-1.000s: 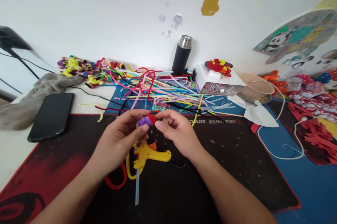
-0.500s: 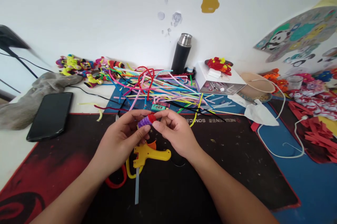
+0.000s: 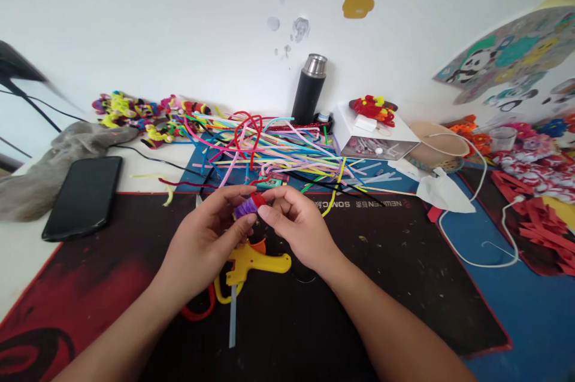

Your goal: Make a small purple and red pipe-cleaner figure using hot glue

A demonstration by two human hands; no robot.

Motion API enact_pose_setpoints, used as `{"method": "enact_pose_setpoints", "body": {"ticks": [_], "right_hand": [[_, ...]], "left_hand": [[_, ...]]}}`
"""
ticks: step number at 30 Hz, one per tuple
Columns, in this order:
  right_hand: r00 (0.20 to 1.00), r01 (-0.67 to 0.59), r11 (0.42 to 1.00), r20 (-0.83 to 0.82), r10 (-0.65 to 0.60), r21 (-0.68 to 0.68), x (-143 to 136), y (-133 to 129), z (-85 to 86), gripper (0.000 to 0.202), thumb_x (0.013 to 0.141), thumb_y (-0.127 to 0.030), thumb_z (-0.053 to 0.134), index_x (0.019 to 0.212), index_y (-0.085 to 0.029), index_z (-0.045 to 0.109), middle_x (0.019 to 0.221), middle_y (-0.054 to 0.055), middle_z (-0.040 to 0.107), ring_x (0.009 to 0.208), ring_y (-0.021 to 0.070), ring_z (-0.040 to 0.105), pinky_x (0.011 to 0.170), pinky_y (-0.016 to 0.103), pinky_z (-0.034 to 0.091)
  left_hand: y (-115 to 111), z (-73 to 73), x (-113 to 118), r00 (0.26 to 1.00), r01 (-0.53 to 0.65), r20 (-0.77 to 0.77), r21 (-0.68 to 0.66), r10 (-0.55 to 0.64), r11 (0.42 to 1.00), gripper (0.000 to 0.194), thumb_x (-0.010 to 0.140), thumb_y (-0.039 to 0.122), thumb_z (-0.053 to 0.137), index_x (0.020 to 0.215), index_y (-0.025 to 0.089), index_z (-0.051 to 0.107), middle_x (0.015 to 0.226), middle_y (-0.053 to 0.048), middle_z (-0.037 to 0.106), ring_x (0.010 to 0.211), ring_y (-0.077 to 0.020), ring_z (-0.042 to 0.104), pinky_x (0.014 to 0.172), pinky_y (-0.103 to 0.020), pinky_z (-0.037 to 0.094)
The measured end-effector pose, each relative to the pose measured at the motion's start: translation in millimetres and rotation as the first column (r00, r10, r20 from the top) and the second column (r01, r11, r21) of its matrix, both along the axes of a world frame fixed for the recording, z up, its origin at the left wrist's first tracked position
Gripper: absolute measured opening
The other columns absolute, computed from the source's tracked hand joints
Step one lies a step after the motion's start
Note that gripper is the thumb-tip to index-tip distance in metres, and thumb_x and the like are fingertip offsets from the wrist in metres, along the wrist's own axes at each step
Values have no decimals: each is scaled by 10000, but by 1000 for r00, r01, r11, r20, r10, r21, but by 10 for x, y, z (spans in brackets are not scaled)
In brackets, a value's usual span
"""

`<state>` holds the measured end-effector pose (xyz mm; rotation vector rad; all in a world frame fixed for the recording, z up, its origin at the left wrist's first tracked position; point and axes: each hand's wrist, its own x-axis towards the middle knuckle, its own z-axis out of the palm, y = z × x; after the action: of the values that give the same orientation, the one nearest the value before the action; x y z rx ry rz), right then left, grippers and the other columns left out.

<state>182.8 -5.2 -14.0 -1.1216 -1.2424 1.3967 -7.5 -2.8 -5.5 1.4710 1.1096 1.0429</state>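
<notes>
A small coiled pipe-cleaner piece (image 3: 245,206), purple with a red end, is held between my two hands above the dark mat. Thumb and fingers of my left hand (image 3: 204,232) are closed round its purple part. My right hand (image 3: 296,223) pinches at the red end, where a short red strand (image 3: 265,181) pokes up. Just below the hands lies a yellow glue gun (image 3: 256,262) with a clear glue stick (image 3: 233,316) out of its back. Partly under it are scissors with red and yellow handles (image 3: 200,313), their blades mostly hidden by my left hand.
Loose pipe cleaners (image 3: 278,148) spread behind the hands, before a black thermos (image 3: 309,91) and a white box (image 3: 377,133). A phone (image 3: 83,197) and pipe-cleaner figures (image 3: 130,109) lie left. On the right are a white cable (image 3: 476,264) and red strips (image 3: 543,235).
A red strand now shows above the red end, near my right fingers. Both hands keep nearly the same place and hold; the view has shifted slightly.
</notes>
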Motion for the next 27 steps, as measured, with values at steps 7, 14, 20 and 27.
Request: {"method": "enact_pose_setpoints", "body": {"ticks": [7, 14, 20, 27], "right_hand": [[999, 25, 1000, -23, -25, -7, -25, -22, 3, 304, 936, -474, 798, 1069, -220, 694, 619, -89, 494, 563, 121, 423, 565, 290, 321], [997, 43, 999, -68, -45, -26, -50, -22, -3, 310, 916, -483, 812, 1016, -222, 678, 598, -104, 445, 541, 113, 377, 546, 291, 288], [994, 59, 998, -94, -62, -29, -63, -36, -27, 324, 912, -503, 819, 989, -227, 666, 589, -105, 439, 535, 109, 361, 532, 279, 277], [991, 71, 997, -110, -74, -35, -72, -51, -8, 310, 914, -479, 817, 951, -230, 636, 575, -112, 432, 523, 101, 362, 532, 267, 283]], "left_hand": [[-37, 8, 3, 993, 4, -116, 118, 10, 993, 370, 997, 326, 737, 1353, 280, 651, 962, 1, 728, 742, -162, 717, 641, -249, 580], [-55, -70, -23, 970, 9, -239, 246, 52, 969, 239, 1020, 351, 717, 1240, 263, 691, 1045, -37, 768, 803, -196, 766, 658, -278, 602], [-51, -94, -31, 952, 23, -298, 319, 77, 948, 225, 1024, 351, 720, 1226, 252, 703, 1050, -47, 797, 799, -213, 782, 735, -328, 601], [-62, -74, -20, 948, 24, -310, 289, 70, 957, 230, 1022, 375, 711, 1217, 252, 711, 1042, -60, 817, 818, -236, 795, 767, -350, 605]]}}
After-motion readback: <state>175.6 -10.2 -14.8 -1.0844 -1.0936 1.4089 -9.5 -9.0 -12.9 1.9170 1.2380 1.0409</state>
